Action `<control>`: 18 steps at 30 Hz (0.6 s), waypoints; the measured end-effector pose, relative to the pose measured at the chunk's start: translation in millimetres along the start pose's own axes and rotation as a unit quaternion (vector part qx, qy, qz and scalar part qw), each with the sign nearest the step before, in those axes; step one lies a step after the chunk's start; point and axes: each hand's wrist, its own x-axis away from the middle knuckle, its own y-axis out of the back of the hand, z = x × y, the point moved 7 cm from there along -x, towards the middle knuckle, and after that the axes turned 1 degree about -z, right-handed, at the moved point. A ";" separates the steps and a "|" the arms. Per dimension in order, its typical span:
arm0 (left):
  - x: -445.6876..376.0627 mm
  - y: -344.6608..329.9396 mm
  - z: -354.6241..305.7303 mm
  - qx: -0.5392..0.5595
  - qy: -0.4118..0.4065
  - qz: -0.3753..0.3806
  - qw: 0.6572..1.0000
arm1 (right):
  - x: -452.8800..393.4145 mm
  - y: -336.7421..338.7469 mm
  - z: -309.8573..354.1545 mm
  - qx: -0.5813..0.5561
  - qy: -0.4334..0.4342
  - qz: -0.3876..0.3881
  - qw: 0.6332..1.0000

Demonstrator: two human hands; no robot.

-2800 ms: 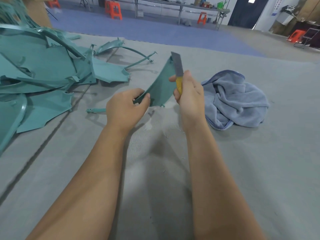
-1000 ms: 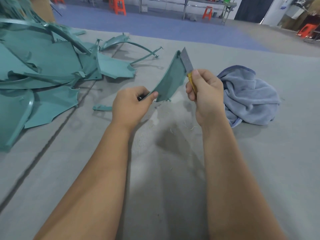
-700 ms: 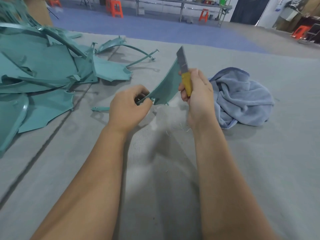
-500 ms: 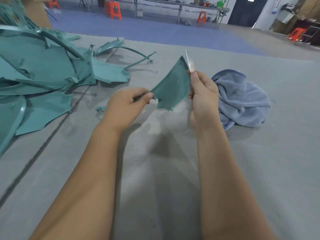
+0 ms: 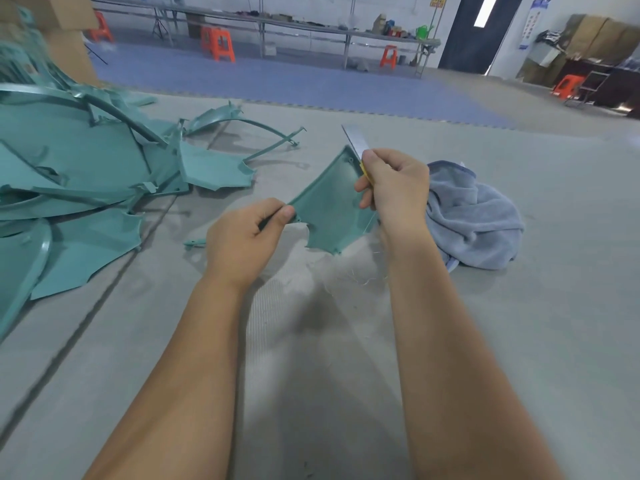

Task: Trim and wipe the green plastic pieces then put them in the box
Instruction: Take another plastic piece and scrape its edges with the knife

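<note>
From the head view, the left hand (image 5: 242, 237) pinches the narrow lower-left tip of a curved green plastic piece (image 5: 329, 209) between thumb and fingers, holding it up off the grey mat (image 5: 346, 375). The piece fans up and to the right from that pinch, its long axis running diagonally toward the right hand (image 5: 394, 188). That hand is clenched around a yellow-handled knife (image 5: 356, 147), blade pointing up and away, lying right against the piece's far right edge. So the edge to be trimmed sits directly beside the blade, and the right hand is the nearer one to it. Thin pale shavings (image 5: 356, 275) lie on the mat below. A blue cloth (image 5: 474, 223) sits just right of the right hand, handy for wiping. The pile of green parts (image 5: 86, 168) is well off to the left, leaving open mat beneath the hands. No box can be picked out with confidence.
</note>
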 end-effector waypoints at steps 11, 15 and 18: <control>-1.0 -1.6 2.3 -0.002 0.002 -0.001 1.000 | -7.8 -2.5 0.6 0.059 0.023 0.011 0.998; -1.0 -1.4 2.7 -0.001 0.001 -0.002 1.000 | -6.7 -3.1 -2.9 0.060 0.024 0.018 0.998; -1.6 -1.2 3.0 -0.002 0.001 -0.003 1.000 | -4.5 -4.2 -7.3 0.063 0.005 0.044 0.997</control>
